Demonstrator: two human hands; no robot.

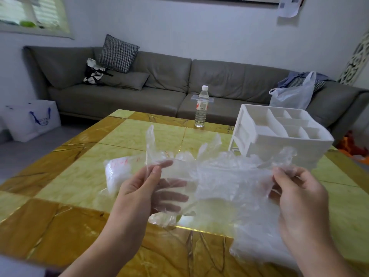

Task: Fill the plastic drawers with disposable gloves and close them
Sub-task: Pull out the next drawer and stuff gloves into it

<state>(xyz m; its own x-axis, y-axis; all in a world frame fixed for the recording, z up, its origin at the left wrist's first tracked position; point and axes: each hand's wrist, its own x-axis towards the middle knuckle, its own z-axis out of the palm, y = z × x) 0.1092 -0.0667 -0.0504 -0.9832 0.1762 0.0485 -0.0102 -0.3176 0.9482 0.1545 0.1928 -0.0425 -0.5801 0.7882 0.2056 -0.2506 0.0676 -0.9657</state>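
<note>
1. You grasp the gloves above the table: left hand and right hand both pinch them.
2. Bunch them small before reaching the drawers on your right.

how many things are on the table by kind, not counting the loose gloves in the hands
water bottle: 1
white drawer organizer: 1
pack of disposable gloves: 1
total: 3
</note>
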